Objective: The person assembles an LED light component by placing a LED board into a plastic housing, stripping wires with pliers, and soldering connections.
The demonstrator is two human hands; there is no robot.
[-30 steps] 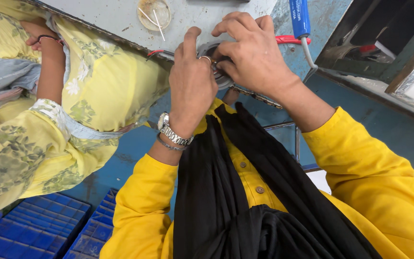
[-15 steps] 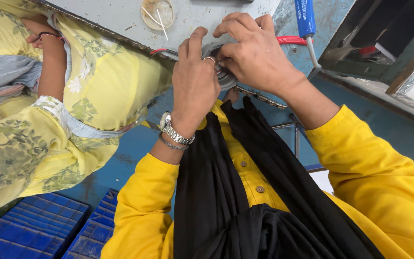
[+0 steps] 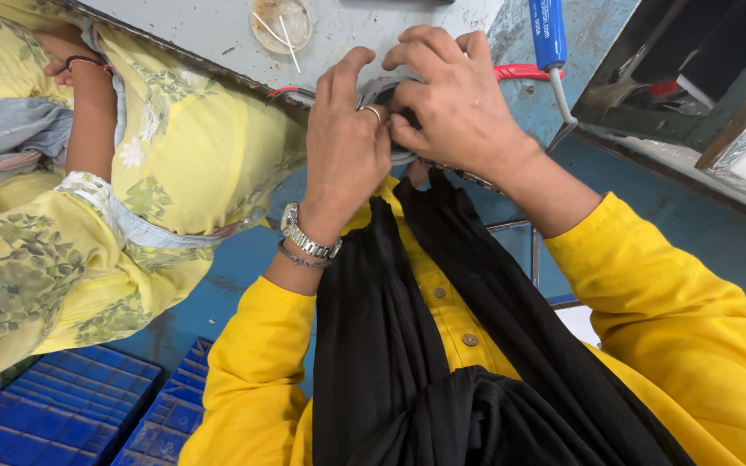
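Both my hands meet at the near edge of a grey worktable [image 3: 218, 30]. My left hand [image 3: 344, 142], with a ring and a metal wristwatch, and my right hand [image 3: 455, 108] are closed together around a small round grey metal part [image 3: 379, 89], mostly hidden under my fingers. A red wire [image 3: 520, 72] runs out from under my right hand. My sleeves are yellow and a black scarf hangs down my front.
A blue-handled screwdriver [image 3: 548, 39] lies at the table edge right of my hands. A shallow round dish [image 3: 281, 22] with thin pins sits on the table. Another person in a yellow floral garment [image 3: 166, 164] stands at the left. Blue plastic crates [image 3: 53, 410] are on the floor.
My hands have stayed on the round part, with fingers shifting slightly over it. The view has drifted a little.
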